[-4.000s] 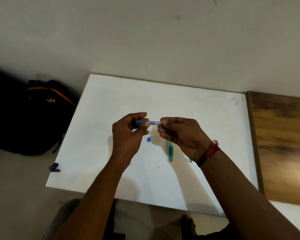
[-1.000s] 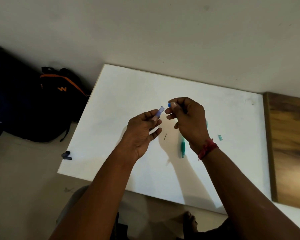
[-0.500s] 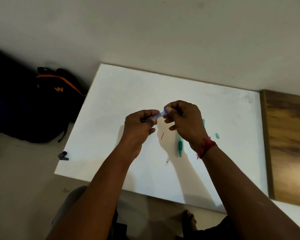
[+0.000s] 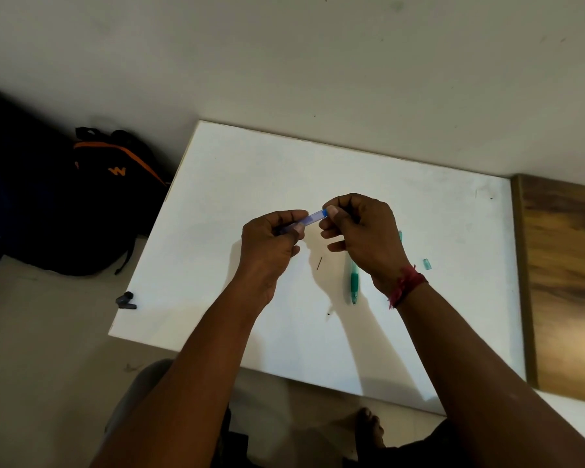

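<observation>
We see both hands up over the middle of the white rectangular tabletop [image 4: 250, 180]; betw. them is a translucent blue plastic pen barrel [image 4: 313, 216], held in the air clear of the table, its right end tilted a bit higher. The left hand [image 4: 271, 241] has fingers curled round the barrel's left part w/ the thumb pressed on top; that end is hidden in the fist. The right hand [image 4: 362, 234] pinches the barrel's darker blue right tip betw. thumb and forefinger; its other fingers are loosely curled below; a red thread wristband [image 4: 407, 285] sits on that wrist.

On the table under the hands we see a thin dark rod [image 4: 319, 262]; just right of it a green plastic pen [image 4: 354, 285], partly hidden by the right hand; further right, well apart, a small teal cap [image 4: 427, 264]. A black backpack w/ orange trim [image 4: 115, 184] lies on the floor left of the table; a small dark object [image 4: 125, 300] lies near the table's left edge; we can't tell what it is. A brown wooden board [image 4: 568, 265] adjoins the table's right side.
</observation>
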